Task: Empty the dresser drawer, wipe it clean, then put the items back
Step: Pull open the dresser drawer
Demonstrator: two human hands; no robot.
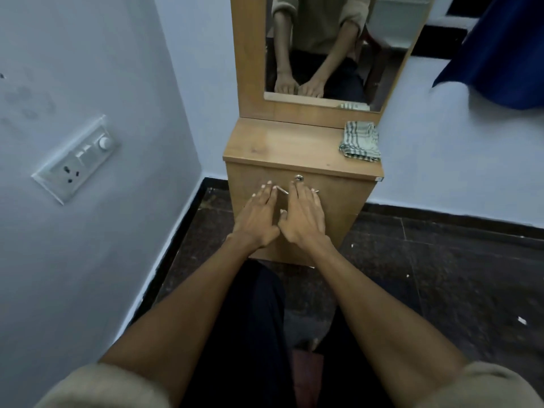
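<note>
A person sits in front of a small wooden dresser (303,148) that stands in the corner of a room with pale blue walls. The drawer (338,198) is shut, and its flat front faces the person. Both hands are flat against the drawer front, side by side. The left hand (257,214) has its fingers (265,192) spread out and straight, holding nothing. The right hand (303,214) is just beside it, with the thumbs nearly touching, and its fingers are also open and straight, holding nothing. The tips of the right hand lie over a thin metal handle (283,190) on the drawer front, and a bit of the handle shows between the two hands. A small round lock (299,178) sits just above the handle. On top of the dresser, at the far right corner, lies a folded checked cloth (359,141). A mirror (329,48) stands up from the back of the dresser and shows the person's arms and hands. On the wall to the left of the dresser is a white switch plate (77,159). A dark blue curtain (500,54) hangs to the upper right of the dresser. The floor (441,275) around the dresser is dark.
</note>
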